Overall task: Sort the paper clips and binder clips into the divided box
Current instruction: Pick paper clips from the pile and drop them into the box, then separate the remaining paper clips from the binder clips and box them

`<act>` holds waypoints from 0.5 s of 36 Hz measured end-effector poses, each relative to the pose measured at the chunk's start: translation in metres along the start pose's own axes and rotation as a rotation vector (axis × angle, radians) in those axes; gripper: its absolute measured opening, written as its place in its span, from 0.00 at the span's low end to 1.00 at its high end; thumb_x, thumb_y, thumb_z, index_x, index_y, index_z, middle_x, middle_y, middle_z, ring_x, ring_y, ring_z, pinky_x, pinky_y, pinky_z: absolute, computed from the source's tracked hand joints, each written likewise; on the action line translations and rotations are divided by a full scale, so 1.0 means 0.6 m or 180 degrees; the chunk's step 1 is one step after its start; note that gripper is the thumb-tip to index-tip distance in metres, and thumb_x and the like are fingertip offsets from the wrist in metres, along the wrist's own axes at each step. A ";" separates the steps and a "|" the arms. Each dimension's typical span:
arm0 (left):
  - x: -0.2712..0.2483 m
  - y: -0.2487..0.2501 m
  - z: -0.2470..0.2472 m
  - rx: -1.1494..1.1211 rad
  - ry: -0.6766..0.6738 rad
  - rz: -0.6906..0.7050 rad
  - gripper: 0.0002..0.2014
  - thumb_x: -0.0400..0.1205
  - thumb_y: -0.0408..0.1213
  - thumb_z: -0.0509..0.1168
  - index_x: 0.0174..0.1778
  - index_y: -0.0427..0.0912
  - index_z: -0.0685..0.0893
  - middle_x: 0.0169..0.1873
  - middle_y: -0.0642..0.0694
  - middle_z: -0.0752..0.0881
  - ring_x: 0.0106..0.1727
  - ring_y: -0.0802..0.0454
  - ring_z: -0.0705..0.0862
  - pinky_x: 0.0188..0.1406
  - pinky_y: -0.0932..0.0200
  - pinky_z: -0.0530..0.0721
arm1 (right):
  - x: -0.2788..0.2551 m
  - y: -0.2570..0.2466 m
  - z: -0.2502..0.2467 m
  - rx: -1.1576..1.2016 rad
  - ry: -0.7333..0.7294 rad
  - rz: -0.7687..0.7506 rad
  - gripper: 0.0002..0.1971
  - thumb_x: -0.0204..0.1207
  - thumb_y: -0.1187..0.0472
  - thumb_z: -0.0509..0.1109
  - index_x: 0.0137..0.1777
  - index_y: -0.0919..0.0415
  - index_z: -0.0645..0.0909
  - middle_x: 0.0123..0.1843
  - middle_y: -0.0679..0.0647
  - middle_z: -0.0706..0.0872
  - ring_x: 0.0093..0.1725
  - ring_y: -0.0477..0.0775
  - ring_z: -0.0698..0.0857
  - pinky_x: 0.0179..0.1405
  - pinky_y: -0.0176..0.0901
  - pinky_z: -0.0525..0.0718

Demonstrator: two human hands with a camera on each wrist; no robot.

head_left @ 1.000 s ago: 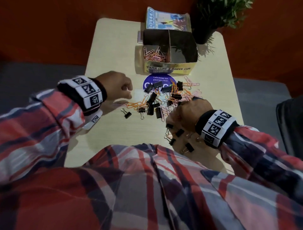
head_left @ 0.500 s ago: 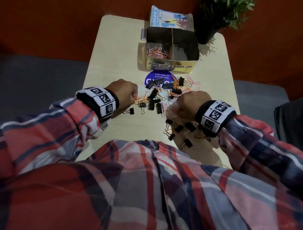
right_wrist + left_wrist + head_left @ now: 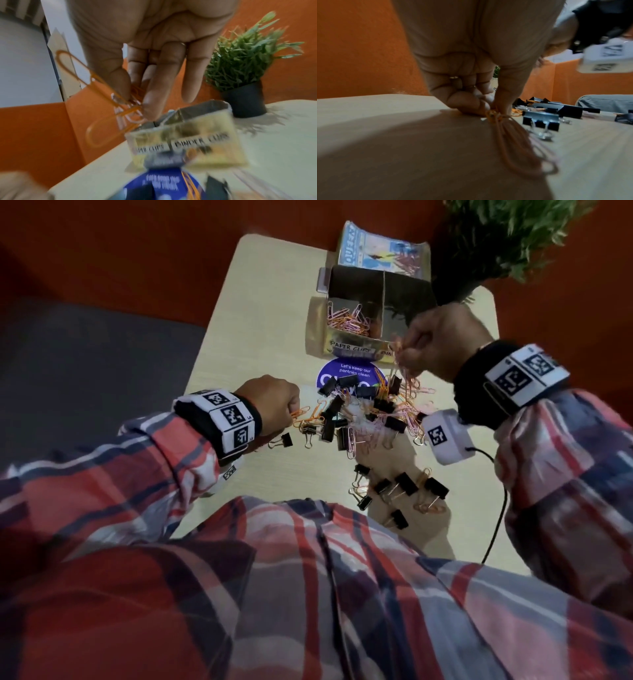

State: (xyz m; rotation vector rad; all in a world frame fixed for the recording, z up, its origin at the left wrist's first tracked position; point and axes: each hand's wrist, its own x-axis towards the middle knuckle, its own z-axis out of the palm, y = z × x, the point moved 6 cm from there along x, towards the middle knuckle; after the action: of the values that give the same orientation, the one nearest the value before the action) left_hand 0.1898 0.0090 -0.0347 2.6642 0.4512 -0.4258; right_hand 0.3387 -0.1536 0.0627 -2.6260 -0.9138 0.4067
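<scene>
The divided box (image 3: 346, 345) stands at the table's far side; its left cell holds pink paper clips (image 3: 347, 321), its right cell looks bare. A mixed heap of black binder clips (image 3: 334, 405) and paper clips lies in front of it. My right hand (image 3: 407, 356) is raised over the box's front right corner and pinches a bunch of orange and pink paper clips (image 3: 102, 97). My left hand (image 3: 291, 410) rests at the heap's left edge, fingers curled, pinching orange paper clips (image 3: 494, 115) against the table. More binder clips (image 3: 404, 487) lie nearer my body.
A potted plant (image 3: 503, 237) stands right of the box, a printed packet (image 3: 380, 254) behind it. A blue round sticker (image 3: 342, 369) lies under the heap. A cable (image 3: 498, 518) runs from my right wrist camera. The table's left part is bare wood.
My right hand has lifted from the heap toward the box with a bunch of paper clips. My left hand has closed on clips at the heap's left edge.
</scene>
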 end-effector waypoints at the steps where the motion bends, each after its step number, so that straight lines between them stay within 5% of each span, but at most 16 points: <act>1: 0.000 0.001 0.001 0.0019 -0.0006 0.0004 0.09 0.78 0.34 0.66 0.51 0.48 0.84 0.53 0.46 0.86 0.55 0.44 0.82 0.45 0.59 0.72 | 0.011 -0.009 -0.010 0.0012 0.0076 -0.0051 0.08 0.71 0.61 0.78 0.34 0.54 0.82 0.31 0.49 0.86 0.33 0.49 0.86 0.33 0.37 0.79; 7: -0.003 0.004 0.002 -0.0008 -0.0049 0.0078 0.07 0.78 0.31 0.63 0.45 0.47 0.81 0.44 0.48 0.81 0.49 0.45 0.79 0.42 0.59 0.71 | 0.101 -0.067 -0.048 -0.0313 0.0493 -0.0298 0.03 0.71 0.61 0.75 0.39 0.52 0.85 0.33 0.45 0.84 0.35 0.46 0.82 0.33 0.34 0.76; 10: -0.003 0.003 0.002 -0.0086 -0.0066 0.0111 0.08 0.77 0.29 0.63 0.40 0.48 0.78 0.39 0.51 0.79 0.46 0.46 0.78 0.40 0.60 0.69 | 0.157 -0.085 -0.027 -0.0771 0.0330 -0.0268 0.04 0.70 0.56 0.75 0.42 0.53 0.85 0.43 0.50 0.87 0.43 0.54 0.84 0.42 0.43 0.79; 12: -0.005 0.004 0.002 -0.0140 -0.0076 0.0117 0.07 0.77 0.29 0.64 0.42 0.46 0.80 0.39 0.51 0.80 0.44 0.47 0.78 0.40 0.60 0.70 | 0.181 -0.096 -0.001 -0.1225 0.0229 -0.0317 0.10 0.72 0.52 0.73 0.49 0.56 0.85 0.50 0.55 0.88 0.45 0.58 0.84 0.38 0.43 0.77; 14: -0.007 0.004 0.001 -0.0206 -0.0062 0.0125 0.06 0.77 0.29 0.65 0.45 0.44 0.82 0.39 0.50 0.81 0.44 0.47 0.79 0.40 0.60 0.73 | 0.193 -0.105 0.028 -0.1655 0.0150 -0.0416 0.12 0.78 0.53 0.66 0.55 0.60 0.84 0.52 0.60 0.87 0.44 0.60 0.82 0.38 0.45 0.73; 18: -0.008 -0.001 0.000 -0.0396 -0.0099 0.0063 0.06 0.77 0.29 0.65 0.44 0.45 0.83 0.36 0.52 0.80 0.43 0.48 0.80 0.40 0.61 0.74 | 0.201 -0.101 0.074 -0.1861 -0.0099 -0.0579 0.15 0.77 0.61 0.61 0.63 0.60 0.75 0.50 0.61 0.85 0.43 0.66 0.84 0.40 0.51 0.81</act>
State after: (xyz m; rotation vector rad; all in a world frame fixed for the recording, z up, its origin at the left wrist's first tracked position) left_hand 0.1850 0.0079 -0.0332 2.5365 0.4275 -0.4186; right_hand 0.3803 -0.0228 0.0277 -3.0073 -1.4509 0.1450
